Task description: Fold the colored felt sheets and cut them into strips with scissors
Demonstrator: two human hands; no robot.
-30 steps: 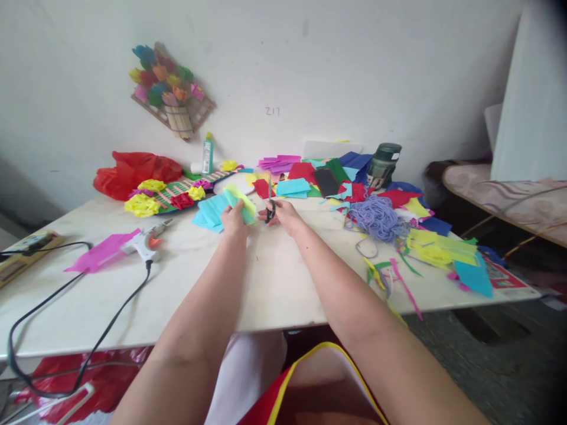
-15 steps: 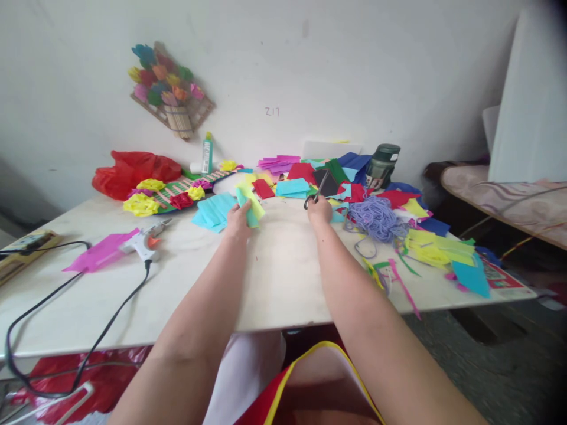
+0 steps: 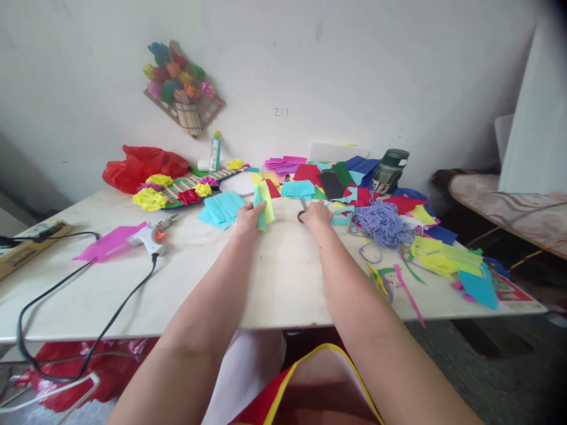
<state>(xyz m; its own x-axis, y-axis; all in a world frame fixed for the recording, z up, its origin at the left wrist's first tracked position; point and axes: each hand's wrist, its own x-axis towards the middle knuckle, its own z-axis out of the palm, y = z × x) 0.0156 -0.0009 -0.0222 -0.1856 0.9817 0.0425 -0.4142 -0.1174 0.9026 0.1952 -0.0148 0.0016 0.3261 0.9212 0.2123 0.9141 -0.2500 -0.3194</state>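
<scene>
Head view: the left hand (image 3: 249, 217) pinches a folded paper (image 3: 264, 206) upright just above the far middle of the table (image 3: 274, 283). Thumb and fingers are closed on its lower end, and the lime and teal layers fan out slightly above the grip. The right hand (image 3: 316, 213) is just beside it, with its fingers curled down over the dark handle loops of the scissors (image 3: 302, 210). The short blades point away from the person, and whether they are parted is too small to tell.

As I judge it, clean work here depends on the pinch. The thin sheets slide on one another, so the layers should stay squared and pressed flat near where the blades would meet them, with the fingertips kept back from the edge. Tissue-like paper of this kind tears if it is tugged, so a slow, full closing of the blades suits it better than snipping with the tips.

Around the hands everything is soft and bright. A stack of flat cyan sheets (image 3: 221, 208) lies just left of the fold, and a loose tangle of purple yarn (image 3: 383, 223) lies to the right among curled offcuts. A white glue gun (image 3: 150, 236) rests on a pink sheet (image 3: 108, 243), trailing a black cord (image 3: 88, 295). At the wall sit a crinkled red plastic bag (image 3: 144, 164) and a slim glue bottle (image 3: 215, 152).
</scene>
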